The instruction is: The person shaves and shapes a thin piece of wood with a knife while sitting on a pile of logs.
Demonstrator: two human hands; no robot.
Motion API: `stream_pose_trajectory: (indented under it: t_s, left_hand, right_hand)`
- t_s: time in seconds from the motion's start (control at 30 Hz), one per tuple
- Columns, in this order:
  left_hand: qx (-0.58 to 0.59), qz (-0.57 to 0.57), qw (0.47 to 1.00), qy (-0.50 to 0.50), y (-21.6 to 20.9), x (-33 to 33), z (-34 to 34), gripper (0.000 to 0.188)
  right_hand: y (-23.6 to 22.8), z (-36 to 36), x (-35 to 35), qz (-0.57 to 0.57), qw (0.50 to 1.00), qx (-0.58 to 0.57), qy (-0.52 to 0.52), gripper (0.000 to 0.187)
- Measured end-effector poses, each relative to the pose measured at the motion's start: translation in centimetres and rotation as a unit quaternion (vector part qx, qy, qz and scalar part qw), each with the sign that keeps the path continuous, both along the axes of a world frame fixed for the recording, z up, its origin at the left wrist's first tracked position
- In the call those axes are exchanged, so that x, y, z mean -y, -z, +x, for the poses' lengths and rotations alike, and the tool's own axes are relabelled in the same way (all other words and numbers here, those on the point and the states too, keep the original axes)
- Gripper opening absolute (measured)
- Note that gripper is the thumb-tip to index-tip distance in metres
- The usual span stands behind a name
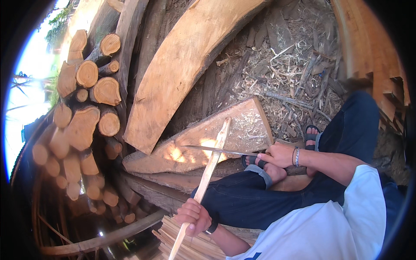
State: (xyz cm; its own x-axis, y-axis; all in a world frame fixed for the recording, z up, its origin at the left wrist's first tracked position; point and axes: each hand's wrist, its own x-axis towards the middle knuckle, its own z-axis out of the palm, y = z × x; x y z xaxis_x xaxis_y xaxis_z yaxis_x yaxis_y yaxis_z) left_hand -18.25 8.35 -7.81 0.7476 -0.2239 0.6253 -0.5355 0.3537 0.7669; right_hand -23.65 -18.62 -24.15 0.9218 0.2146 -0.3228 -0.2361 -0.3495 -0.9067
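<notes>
On the slanted wooden slab [242,125] in front of the seated person, the far tip of a long pale wooden stick [209,167] is rested. The stick is run diagonally from that tip down toward the lower edge of the view, crossing over the knee of the dark blue trousers [242,199]. Its lower part is enclosed by the left hand [193,215], whose fingers are wrapped fully around it in a closed fist. A black wristband is worn on that wrist.

A long thin metal blade [214,150] is held by the right hand [281,154], the fingers being curled tight about its handle end. The blade is laid nearly level and is crossed over the stick near the slab's lower edge, touching or just above it; which cannot be told. A silver bracelet [297,157] is worn on the right wrist.

Beneath the left hand, a bundle of similar pale split sticks [190,247] is stacked. To the left, a pile of cut logs [86,108] is shown end-on. Wood shavings and chips [294,73] are scattered over the ground beyond the slab. Dark sandals [311,135] are worn on the feet.
</notes>
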Motion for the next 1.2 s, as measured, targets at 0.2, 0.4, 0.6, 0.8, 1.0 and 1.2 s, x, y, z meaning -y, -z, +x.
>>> stream_pose_trajectory:
  t_s: [0.2, 0.4, 0.6, 0.8, 1.0, 1.2]
  left_hand:
    - [-0.004, -0.001, 1.000, 0.013, 0.7, 0.1, 0.5, 0.035]
    - [0.000, 0.000, 1.000, 0.005, 0.2, -0.2, 0.3, 0.034]
    - [0.001, -0.004, 1.000, 0.004, 0.2, 0.7, 0.5, 0.034]
    - [-0.001, 0.005, 1.000, 0.008, -0.1, 0.5, 0.4, 0.035]
    - [0.000, -0.001, 1.000, 0.008, -0.3, 1.0, 0.7, 0.035]
    - [-0.003, 0.000, 1.000, 0.005, -0.2, 0.6, 0.5, 0.035]
  right_hand:
    - [-0.4, -0.1, 0.2, 0.034, 0.998, 0.040, 0.030, 0.061]
    - [0.1, -0.3, 0.1, 0.000, 1.000, 0.011, 0.005, 0.061]
    - [0.5, -0.2, 0.4, 0.012, 0.999, 0.034, 0.018, 0.060]
    - [-1.2, -0.1, 0.7, 0.019, 0.999, 0.029, 0.024, 0.060]
    - [0.7, -0.1, 0.7, -0.040, 0.999, 0.001, -0.016, 0.060]
    - [-0.6, -0.1, -0.1, 0.050, 0.997, 0.057, 0.023, 0.062]
